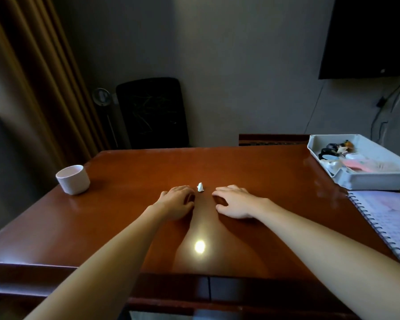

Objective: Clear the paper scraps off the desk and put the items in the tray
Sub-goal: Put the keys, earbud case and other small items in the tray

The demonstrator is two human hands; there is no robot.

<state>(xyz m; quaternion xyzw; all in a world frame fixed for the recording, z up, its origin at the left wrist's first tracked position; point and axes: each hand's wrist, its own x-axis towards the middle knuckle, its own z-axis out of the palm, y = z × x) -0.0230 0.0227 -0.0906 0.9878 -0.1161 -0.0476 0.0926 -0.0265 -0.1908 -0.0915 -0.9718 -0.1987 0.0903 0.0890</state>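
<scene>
1. Head view: a small white paper scrap [200,187] is seen near the middle of the brown desk [129,204], standing up from the surface with its pointed end uppermost, so its long axis runs roughly vertical.
2. The scrap lies between the two hands, just beyond the fingertips; it is just beside the left hand [177,200] and a little farther from the right hand [234,202]. Whether it is touched by either cannot be told, though a gap appears on both sides.
3. Both hands are laid palm down on the desk. The fingers of the left hand are curled inward; those of the right hand are loosely bent and spread. Nothing is gripped by either hand.
4. A white tray [379,181] is set at the far right corner of the desk, well apart from the scrap, with assorted small items [340,155] already lying in it, too blurred to name.
5. A spiral notebook [388,225] is placed along the right edge, just in front of the tray.
6. A white cup [73,179] stands near the left edge, well apart from the hands.
7. Bare desk surface is left open between the scrap and the tray, and between the scrap and the far edge.
</scene>
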